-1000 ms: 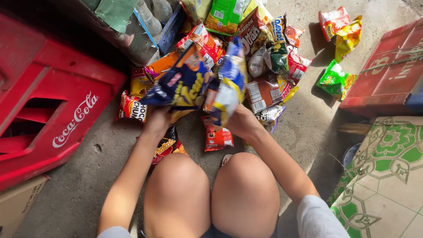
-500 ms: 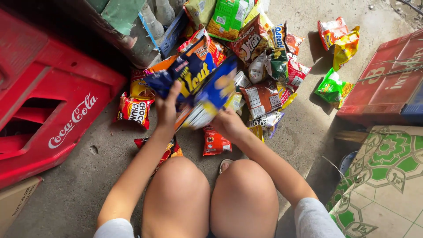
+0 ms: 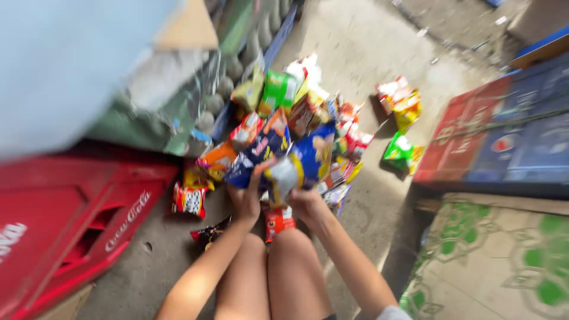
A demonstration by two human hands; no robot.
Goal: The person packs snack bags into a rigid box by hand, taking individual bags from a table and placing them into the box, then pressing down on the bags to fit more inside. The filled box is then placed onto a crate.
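Noted two blue snack packets raised above the pile, clear of the floor: a dark blue packet (image 3: 259, 149) gripped by the left hand (image 3: 246, 200), and a blue-and-yellow packet (image 3: 310, 159) gripped by the right hand (image 3: 308, 205). Fingers of both hands closed around the lower ends; fine detail of the grip lost to motion blur. Packets touching or overlapping at the middle; cannot tell which.

Compared with a second ago: hands drawn closer together, packets no longer fanned apart but bunched side by side. Both grips unchanged, nothing dropped. Head camera swung upward as well, with heavy blur and more of the far floor in view. Judged as a gathering of the two packets into one bundle, not a release.

Directly below the hands: a small red packet (image 3: 277, 220) on the floor between the knees (image 3: 269, 266), and a dark packet (image 3: 209, 232) just left of them. Beyond the hands: a heap of mixed snack packets (image 3: 299, 109) on the concrete floor (image 3: 367, 53). Left of the heap: a red-and-black packet (image 3: 189, 200) lying apart, near a red plastic crate (image 3: 77, 228). Well to the right: a green packet (image 3: 398, 151) and a red-and-yellow pair (image 3: 398, 102), beside red and blue crates (image 3: 504, 139). Green-patterned tiling (image 3: 504, 266) at lower right.
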